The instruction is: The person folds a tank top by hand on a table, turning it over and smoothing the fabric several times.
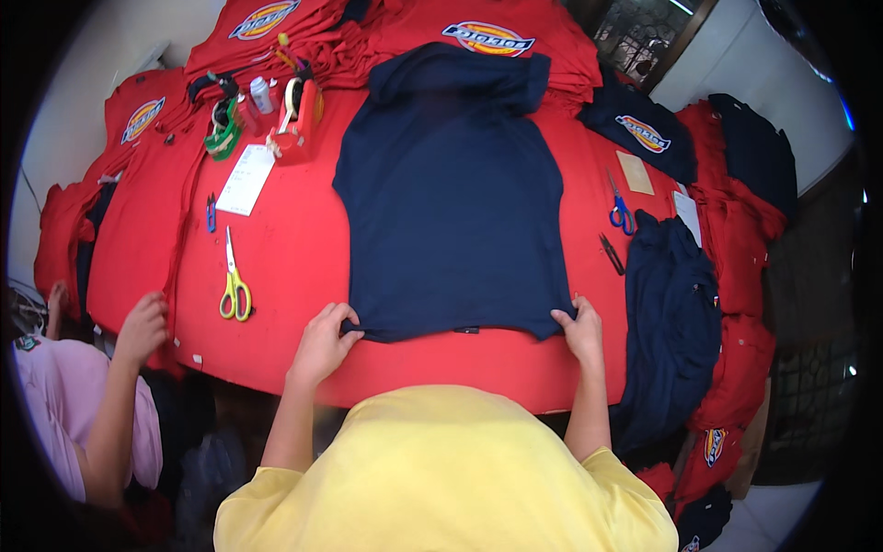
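A navy blue knit garment (451, 212) lies spread flat on the red-covered table in front of me, its far end folded over in a loose roll. My left hand (322, 342) pinches its near left corner, thumb and fingers closed on the cloth. At the near right corner my right hand (581, 333) grips the fabric the same way. Between the two hands, a small dark tag (467, 330) shows at the near edge. The garment's underside is hidden.
Left of the garment lie yellow-handled scissors (235, 293), blue thread snips (212, 213), a paper sheet (246, 179) and tape dispensers (296, 124). Blue-handled scissors (622, 216), dark snips (612, 254) and a crumpled navy garment (671, 313) are at right. Red shirts (515, 55) pile behind. A co-worker's hand (143, 327) is at left.
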`<state>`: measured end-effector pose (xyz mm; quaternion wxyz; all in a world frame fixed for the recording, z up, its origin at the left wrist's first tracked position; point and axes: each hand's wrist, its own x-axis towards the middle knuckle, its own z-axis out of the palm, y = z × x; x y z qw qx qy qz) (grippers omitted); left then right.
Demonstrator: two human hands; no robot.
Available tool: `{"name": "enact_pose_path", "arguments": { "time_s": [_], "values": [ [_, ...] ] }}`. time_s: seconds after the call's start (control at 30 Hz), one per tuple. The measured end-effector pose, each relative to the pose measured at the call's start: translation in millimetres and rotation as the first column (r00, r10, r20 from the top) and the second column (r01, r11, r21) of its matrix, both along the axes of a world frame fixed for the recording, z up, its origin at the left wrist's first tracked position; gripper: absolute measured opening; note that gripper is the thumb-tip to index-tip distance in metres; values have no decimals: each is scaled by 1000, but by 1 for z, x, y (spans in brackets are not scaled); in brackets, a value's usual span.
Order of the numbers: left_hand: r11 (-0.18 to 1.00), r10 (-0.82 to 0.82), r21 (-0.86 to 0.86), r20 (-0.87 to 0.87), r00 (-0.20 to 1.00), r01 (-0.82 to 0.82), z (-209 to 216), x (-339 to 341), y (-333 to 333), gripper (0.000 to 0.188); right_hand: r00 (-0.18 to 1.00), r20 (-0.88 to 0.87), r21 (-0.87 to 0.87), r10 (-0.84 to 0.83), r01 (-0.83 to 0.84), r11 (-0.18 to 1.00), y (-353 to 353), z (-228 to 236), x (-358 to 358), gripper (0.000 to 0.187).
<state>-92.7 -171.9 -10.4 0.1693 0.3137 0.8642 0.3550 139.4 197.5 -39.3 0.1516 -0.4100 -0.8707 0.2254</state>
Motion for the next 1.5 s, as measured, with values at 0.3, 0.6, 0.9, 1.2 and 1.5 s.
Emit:
{"name": "enact_pose_path", "arguments": {
  "time_s": [0.3,0.6,0.9,1.2,1.5],
  "values": [
    [977,125,128,301,945,-170,-4,3,-16,17,928,-303,-686,-216,-55,726,2,14,8,39],
    [974,-67,225,420,905,-33,21,-4,-19,21,891,-418,-704,-180,-192,684,4,40,27,43],
    [-131,-945,809,-276,175,573,174,-17,-64,25,-219,-823,149,524,-974,-173,-1,230,90,29],
    [725,-206,688,198,958,14,116,-116,19,56,530,-828,-283,182,-676,680,42,162,-59,56],
    [961,242,80,220,945,-265,-16,-61,-50,41,997,-10,-459,71,-68,886,58,30,23,30]
  ]
}}
